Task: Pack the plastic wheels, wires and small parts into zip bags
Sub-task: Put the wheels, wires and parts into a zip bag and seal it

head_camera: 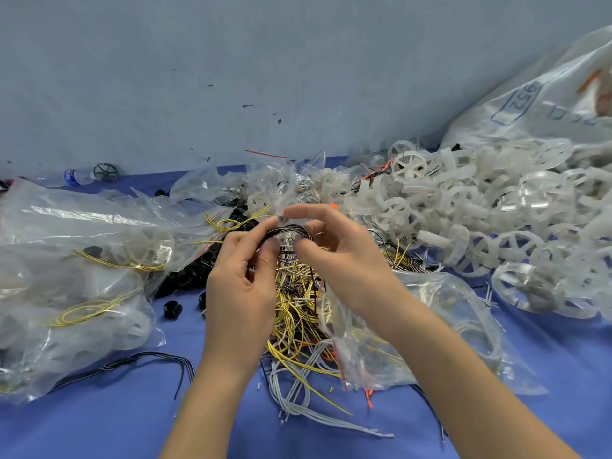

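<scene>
Frosted, matt translucent white plastic is seen on the wheels (463,200). The zip bags (82,226) are made of clear glossy film, heavily crinkled. Smooth plastic insulation with a slight sheen is noted on the wires (291,313). The small parts (172,308) are moulded in glossy black plastic. The table cover (116,419) is finished matt blue and smooth.

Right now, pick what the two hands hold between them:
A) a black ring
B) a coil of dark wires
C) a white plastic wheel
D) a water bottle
B: the left hand and right hand both pinch a looped coil of dark wires above the loose wire pile.
</scene>
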A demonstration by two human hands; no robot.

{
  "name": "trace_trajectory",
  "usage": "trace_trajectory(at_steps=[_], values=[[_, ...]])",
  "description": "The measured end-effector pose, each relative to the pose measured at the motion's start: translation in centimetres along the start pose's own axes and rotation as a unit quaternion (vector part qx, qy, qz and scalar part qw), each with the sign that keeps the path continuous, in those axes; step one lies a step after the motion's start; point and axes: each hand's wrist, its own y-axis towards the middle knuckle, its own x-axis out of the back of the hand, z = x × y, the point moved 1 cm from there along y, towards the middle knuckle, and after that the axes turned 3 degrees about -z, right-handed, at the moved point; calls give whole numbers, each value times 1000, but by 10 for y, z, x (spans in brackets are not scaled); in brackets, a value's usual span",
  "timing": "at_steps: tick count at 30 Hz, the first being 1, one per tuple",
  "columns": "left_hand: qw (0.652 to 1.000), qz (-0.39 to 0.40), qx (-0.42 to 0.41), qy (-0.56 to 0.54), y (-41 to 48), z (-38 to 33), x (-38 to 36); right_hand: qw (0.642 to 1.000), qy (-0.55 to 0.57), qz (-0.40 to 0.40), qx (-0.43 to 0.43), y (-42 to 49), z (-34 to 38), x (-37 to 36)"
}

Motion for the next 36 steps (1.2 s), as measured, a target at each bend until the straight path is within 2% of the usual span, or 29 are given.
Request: trace_trajectory(at_steps=[3, 6, 8, 9, 11, 13, 14, 17, 21, 26, 29, 31, 33, 36], values=[[995, -2, -50, 90, 4, 3, -3, 999, -19, -48, -1, 3, -2, 2], [989, -21, -76, 124, 6, 3, -7, 973, -219, -66, 34, 4, -6, -2], [985, -25, -98, 140, 5, 2, -11, 954, -290, -66, 41, 5, -8, -5], [984, -26, -103, 140, 4, 1, -13, 958, -274, -75, 35, 6, -9, -4], [989, -36, -85, 119, 2, 1, -14, 984, -150, -95, -4, 8, -9, -2], [997, -41, -21, 60, 0, 1, -16, 994, -28, -100, -41, 7, -7, -2], [999, -36, 24, 17, -1, 1, -19, 994, -2, -102, -43, 7, -7, -3], [993, -3, 105, -49, -5, 0, -23, 992, 26, -114, -34, 5, -8, -6], [994, 24, 99, -24, -10, -2, -25, 991, 45, -122, -36, 2, -7, -5], [978, 45, 166, -117, -7, 2, -18, 989, 64, -103, -82, 0, -4, 3], [972, 45, 189, -130, -7, 5, -12, 990, 50, -79, -103, -1, -5, 9], [968, 42, 206, -138, -5, 9, -3, 995, -5, -76, -61, -1, -5, 19], [956, 51, 249, -148, -1, 15, 12, 989, -134, -56, 27, -2, -2, 35], [928, 117, 332, -125, -4, 25, 40, 940, -320, 53, 110, -7, -4, 48]])
